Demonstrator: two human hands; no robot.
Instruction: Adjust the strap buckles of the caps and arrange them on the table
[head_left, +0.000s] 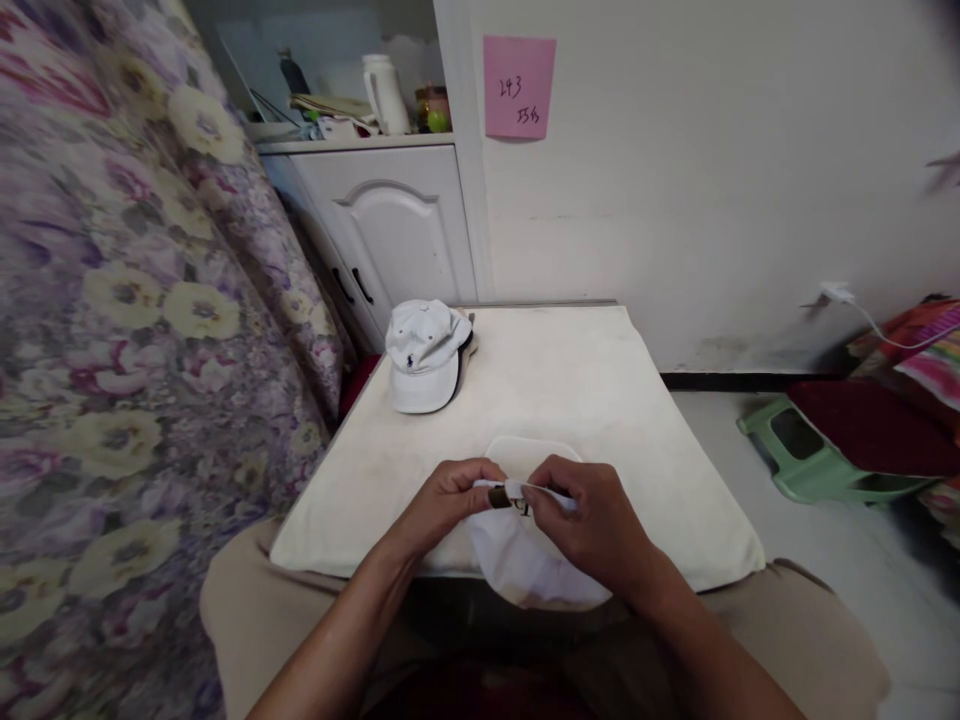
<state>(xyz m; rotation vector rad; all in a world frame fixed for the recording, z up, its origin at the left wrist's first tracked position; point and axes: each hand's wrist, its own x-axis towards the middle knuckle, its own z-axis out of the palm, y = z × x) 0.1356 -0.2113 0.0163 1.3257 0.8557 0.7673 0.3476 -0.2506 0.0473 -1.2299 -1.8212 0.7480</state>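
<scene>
A white cap (pixel 534 560) lies at the near edge of the white table (pixel 600 400), its brim pointing away from me and its crown hanging over the table's front. My left hand (pixel 448 500) and my right hand (pixel 592 520) are both closed in a pinch on the cap's back strap, where a small dark buckle shows between the fingertips. A second white cap (pixel 426 355) with a small dark logo rests at the table's far left corner, apart from both hands.
A floral curtain (pixel 135 300) hangs along the left. Behind the table stands a white cabinet (pixel 390 220) with a jug and clutter on top. A pink note (pixel 519 86) sticks to the wall. A green stool (pixel 810 460) with a red cushion sits at the right.
</scene>
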